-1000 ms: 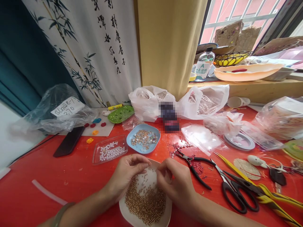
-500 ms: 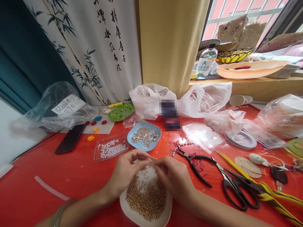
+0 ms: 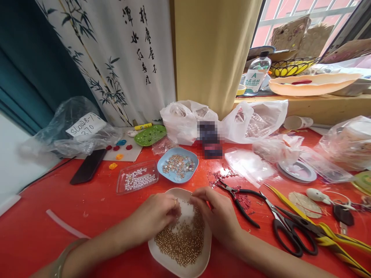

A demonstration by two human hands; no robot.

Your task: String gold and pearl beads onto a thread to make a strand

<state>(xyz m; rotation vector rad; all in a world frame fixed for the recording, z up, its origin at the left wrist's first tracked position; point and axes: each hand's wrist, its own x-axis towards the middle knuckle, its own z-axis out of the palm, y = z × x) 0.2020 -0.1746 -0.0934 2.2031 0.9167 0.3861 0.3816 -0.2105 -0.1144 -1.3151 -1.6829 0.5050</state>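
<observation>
A white dish [image 3: 185,193] full of small gold beads [image 3: 181,245] stands before me on the red table. My left hand [image 3: 162,212] is over the dish's left side, its fingers curled together and pointing down at the beads. Whatever its fingertips may hold is hidden. At the right rim my right hand [image 3: 216,212] pinches thumb and forefinger together; the thing between them is too small to name. Just beyond the dish are a blue dish [image 3: 162,175] of mixed gold and white beads and a clear tray [image 3: 119,187] with white pearl beads [image 3: 139,179].
Pliers with black handles [image 3: 243,212], scissors [image 3: 286,231] and yellow-handled pliers [image 3: 333,235] lie on the right. A black phone-like slab [image 3: 88,166] is at the left. White plastic bags [image 3: 181,123], a green dish [image 3: 150,135] and a clear bag [image 3: 75,127] line the back.
My left hand has come away from my right hand and dropped down over the beads, its fingers curling in. The right hand stays near the rim, still pinched. The view has shifted slightly.
</observation>
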